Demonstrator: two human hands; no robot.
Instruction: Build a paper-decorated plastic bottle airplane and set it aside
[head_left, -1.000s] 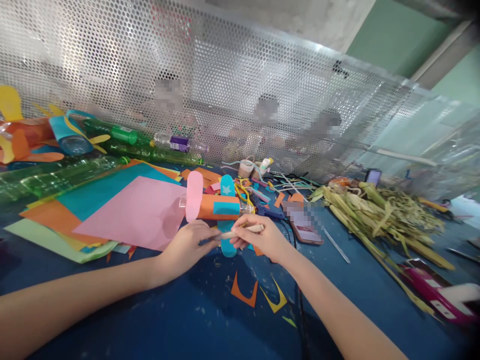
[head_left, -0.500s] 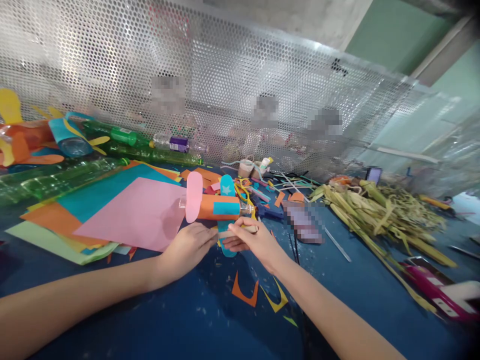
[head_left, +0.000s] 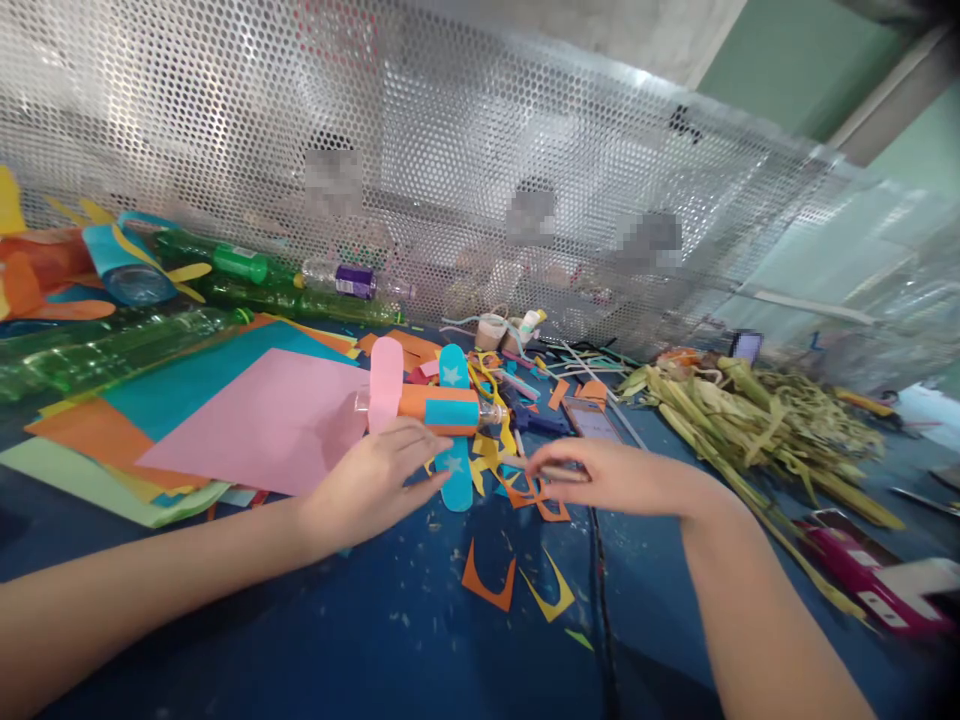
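Note:
A toy plane made from a plastic bottle lies in the middle, wrapped in orange paper point(head_left: 416, 402). It has a blue wing strip point(head_left: 456, 480) with white stars and a pink rounded tail piece point(head_left: 386, 375). My left hand point(head_left: 379, 475) rests at the near side of the plane, fingers stretched out, their tips at the orange wrap and blue wing. My right hand point(head_left: 592, 475) is to the right, apart from the plane, with a thin pale beige stick point(head_left: 559, 472) pinched in its fingers. Orange paper offcuts point(head_left: 553, 510) lie just beneath that hand.
Coloured paper sheets point(head_left: 262, 430) are stacked at left, with green bottles point(head_left: 135, 345) behind. Dried husks point(head_left: 750, 400) lie at right near a magenta object point(head_left: 862, 575). A phone point(head_left: 592, 418) and blue-handled tool point(head_left: 540, 420) lie beyond my right hand. A perforated metal screen point(head_left: 450, 150) rises behind.
My right hand has moved right, away from the plane, still holding the beige stick. The starred near wing is now uncovered. My left hand has shifted slightly and stays by the plane.

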